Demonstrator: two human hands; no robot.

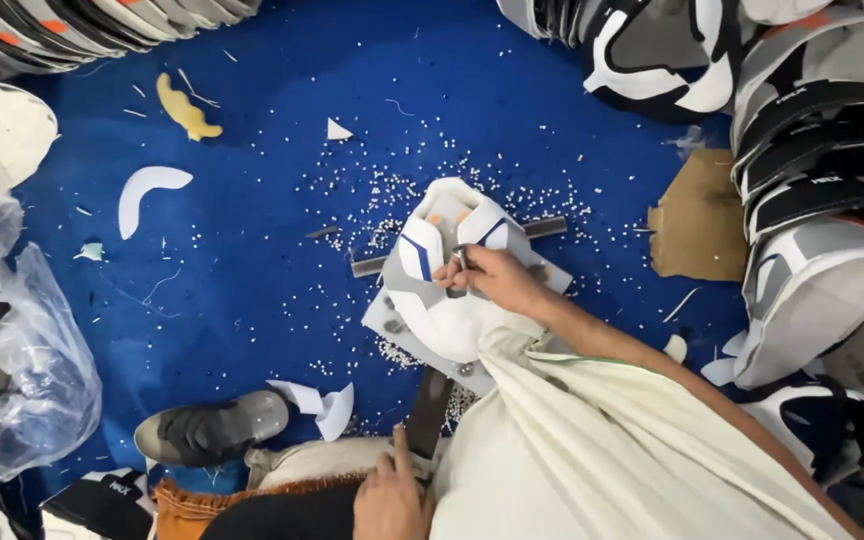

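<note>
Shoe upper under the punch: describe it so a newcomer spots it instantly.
Start from the blue mat strewn with tiny white punched dots. Near its middle lies a grey plate, and on it the white shoe upper with blue stripes, where the right hand presses a small metal tool. Unlike the stacked grey-and-black uppers at right, it lies alone, mostly white.

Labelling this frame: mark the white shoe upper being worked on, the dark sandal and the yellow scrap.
white shoe upper (442,325), head view, on its lower white panel.
dark sandal (214,427), head view, on its strap.
yellow scrap (184,108), head view, on its middle.
</note>
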